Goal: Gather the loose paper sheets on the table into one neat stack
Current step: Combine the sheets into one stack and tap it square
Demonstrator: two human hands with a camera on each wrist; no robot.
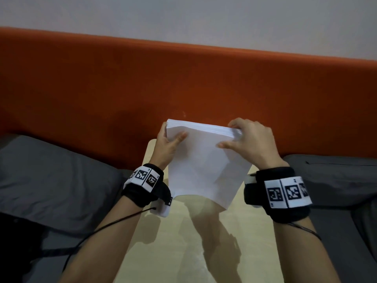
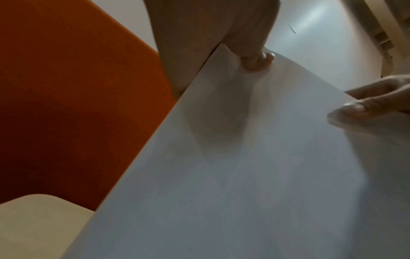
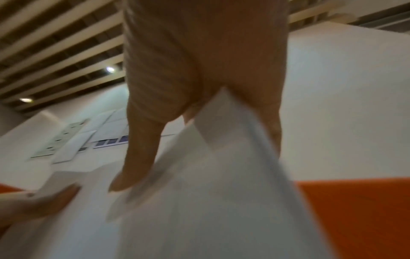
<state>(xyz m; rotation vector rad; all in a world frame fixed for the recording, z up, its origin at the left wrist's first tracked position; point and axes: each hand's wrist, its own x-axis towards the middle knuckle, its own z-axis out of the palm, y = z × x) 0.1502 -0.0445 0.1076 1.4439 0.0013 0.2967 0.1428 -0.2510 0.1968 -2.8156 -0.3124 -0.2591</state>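
An orange panel [image 1: 183, 82] is seen behind a pale table [image 1: 183, 242], with grey cushions [image 1: 51, 180] to either side. Over the table's far end the stack [image 1: 204, 160] is held up on edge, tilted, its lower edge apparently clear of the tabletop; contact cannot be confirmed. No other loose sheets are seen on the visible part of the table, so the gathering is judged done and squaring to be the step in hand.

The stack's left edge is gripped by the left hand [image 1: 168, 144], thumb laid on the front face and fingers wrapped behind. The upper right corner is pinched by the right hand [image 1: 248, 141], thumb in front and curled fingers over the top edge. In the right wrist view the sheets near that corner are seen fanned and uneven.

The grip would best be loosened a little, so that the sheets can slide, and the lower edge tapped squarely on the table, then a side edge. Too tight a pinch would probably lock in the misalignment; too loose a one could let sheets spill.
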